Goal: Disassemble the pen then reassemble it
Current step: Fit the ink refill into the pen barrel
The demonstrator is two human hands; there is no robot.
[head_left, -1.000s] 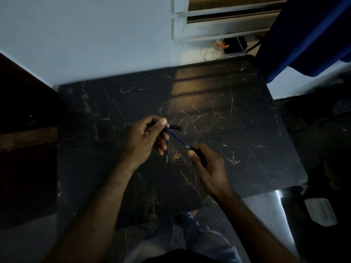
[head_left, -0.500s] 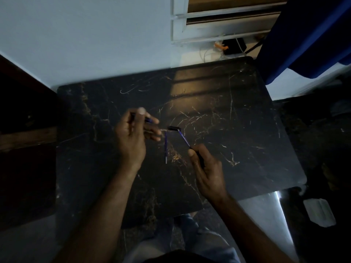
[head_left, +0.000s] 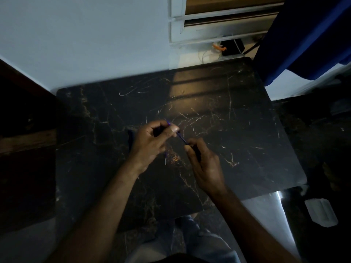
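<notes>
Over the middle of the dark marble table (head_left: 247,130), left hand (head_left: 152,143) pinching the upper end of a slim blue pen body (head_left: 181,138), right hand (head_left: 204,166) curled round its dark lower end, thin refill (head_left: 165,160) lying on the table between the hands, dark blue pen piece (head_left: 130,140) just left of the left hand

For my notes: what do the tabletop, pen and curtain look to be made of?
The tabletop looks like polished dark marble or a marble-look laminate: pale and gold veins, a bright reflection. The pen is probably plastic, a thin blue shaft with a dark grip; too dim to be sure. The curtain seems matte blue fabric, hanging in folds.
</notes>
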